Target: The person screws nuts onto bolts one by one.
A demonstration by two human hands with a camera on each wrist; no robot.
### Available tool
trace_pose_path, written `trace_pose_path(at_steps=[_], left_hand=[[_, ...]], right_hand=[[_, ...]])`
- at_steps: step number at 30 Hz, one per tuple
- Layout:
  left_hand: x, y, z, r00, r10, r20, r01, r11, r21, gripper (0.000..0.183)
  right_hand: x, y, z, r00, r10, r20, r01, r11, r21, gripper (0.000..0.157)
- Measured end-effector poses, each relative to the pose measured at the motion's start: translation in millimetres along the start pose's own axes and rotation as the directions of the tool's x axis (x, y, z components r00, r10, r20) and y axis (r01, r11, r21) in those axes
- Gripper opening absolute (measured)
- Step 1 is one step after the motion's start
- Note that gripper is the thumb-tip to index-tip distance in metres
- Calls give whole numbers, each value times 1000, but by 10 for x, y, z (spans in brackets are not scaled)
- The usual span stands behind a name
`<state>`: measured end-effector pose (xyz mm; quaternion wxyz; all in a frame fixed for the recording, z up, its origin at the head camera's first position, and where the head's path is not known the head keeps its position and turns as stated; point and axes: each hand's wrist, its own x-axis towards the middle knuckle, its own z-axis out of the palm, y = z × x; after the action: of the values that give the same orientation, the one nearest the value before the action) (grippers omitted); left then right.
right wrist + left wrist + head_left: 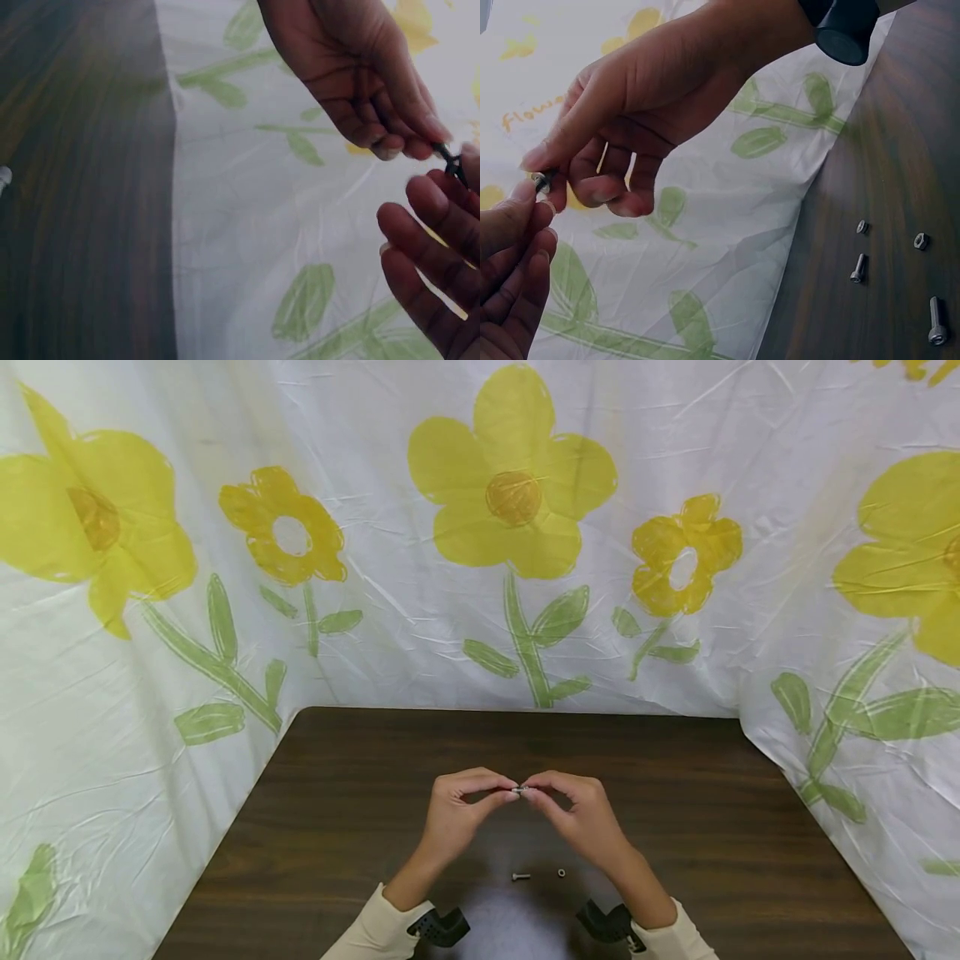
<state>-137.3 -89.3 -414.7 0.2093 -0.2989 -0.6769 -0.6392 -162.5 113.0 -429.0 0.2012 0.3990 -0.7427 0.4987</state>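
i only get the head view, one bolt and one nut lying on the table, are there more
Observer: Yes, the left wrist view shows two of each: one bolt and nut, another bolt and another nut.
Operator: is the right hand using all its fingers
Observer: No, that wrist view shows some curled clear of the piece.
Operator: any writing you can read on the curtain
Observer: Yes, orange lettering starting "flow".

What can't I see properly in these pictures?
The tiny metal piece being held, head view: too small, and the fingers cover its ends.
The end of the orange word, left wrist view: hidden behind the right hand.
The rest of the left hand, same view: cut off by the left edge.
The silver thing, right wrist view: cut off by the left edge.
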Motion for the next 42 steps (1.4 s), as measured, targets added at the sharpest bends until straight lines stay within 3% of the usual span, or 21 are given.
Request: trace_pose_path(at_steps=[6,9,11,17,22,31,37,39,42], left_hand=[[5,27,13,1000,-21,0,21,1000,8,7],[-4,-21,11,1000,-23,-10,23,1000,10,7],[-18,-90,2,1000,-22,-17,22,1000,11,7],[-45,-259,-31,1000,-24,-19,24,1000,4,10],[-47,-276,-31,1000,-17,-10,17,1000,-8,11],[-44,-168,6,1000,-12,-5,12,1000,-1,10],[-10,-25,13,1000,-3,-10,3,1000,7,6],[-8,-13,11,1000,-2,-13,2,1000,7,6],[-7,-8,5,1000,-5,-16,5,1000,2,7]], right_hand=[[-2,-20,17,998,56,-39,-58,997,-45,31],[-1,-20,-3,996,78,-51,-80,997,-21,23],[7,-22,-20,997,56,-45,-57,998,-10,20],[38,-13,-40,997,-71,-26,71,997,-3,37],[44,-11,-40,996,-84,-38,85,996,11,32],[2,3,-5,1000,-9,-6,9,1000,26,19],[-16,12,5,995,97,-33,-97,995,5,27],[-12,4,-6,995,93,-27,-93,996,9,21],[2,-5,-17,999,37,-9,-37,999,21,30]])
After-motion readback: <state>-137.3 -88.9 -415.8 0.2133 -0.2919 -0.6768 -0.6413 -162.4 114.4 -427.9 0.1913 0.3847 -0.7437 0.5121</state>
